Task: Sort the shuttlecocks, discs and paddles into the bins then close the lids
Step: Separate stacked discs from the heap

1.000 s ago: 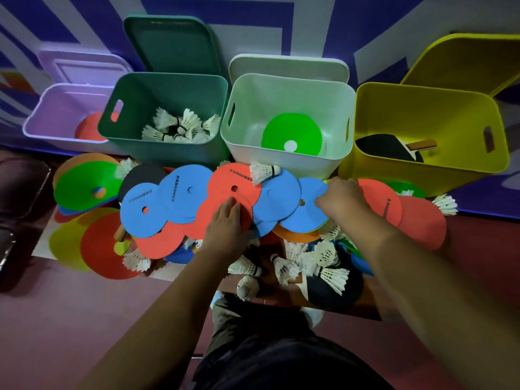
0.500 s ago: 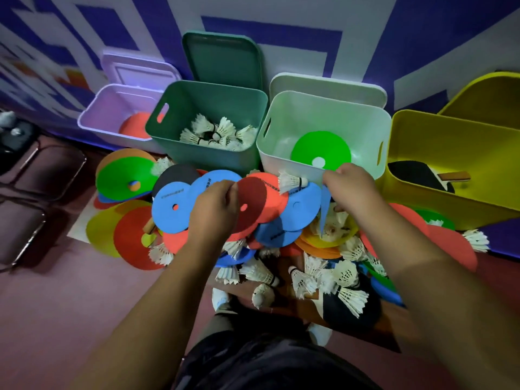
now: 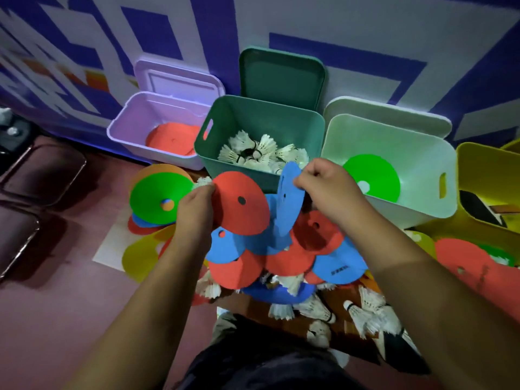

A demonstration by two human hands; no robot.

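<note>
My left hand [image 3: 197,205] grips a red disc [image 3: 242,208] by its left edge, lifted above the pile. Beside it my right hand [image 3: 323,187] pinches a blue disc [image 3: 289,201], held on edge in front of the green bin [image 3: 261,128], which holds shuttlecocks [image 3: 253,150]. Below both hands lies a heap of red and blue discs [image 3: 281,257]. Loose shuttlecocks [image 3: 363,311] lie nearer me. The purple bin [image 3: 132,128] holds a red disc, the white bin [image 3: 422,153] a green disc [image 3: 374,175]. A paddle [image 3: 484,209] lies in the yellow bin [image 3: 478,164].
All four lids stand open against the patterned wall. Green, orange and yellow discs [image 3: 157,198] lie on the floor at left, more red discs [image 3: 464,260] at right. Dark chair seats [image 3: 33,175] sit at far left.
Both hands have lifted their discs higher off the pile and toward the bins. The view has swung left, so the yellow bin is now at the right edge.
</note>
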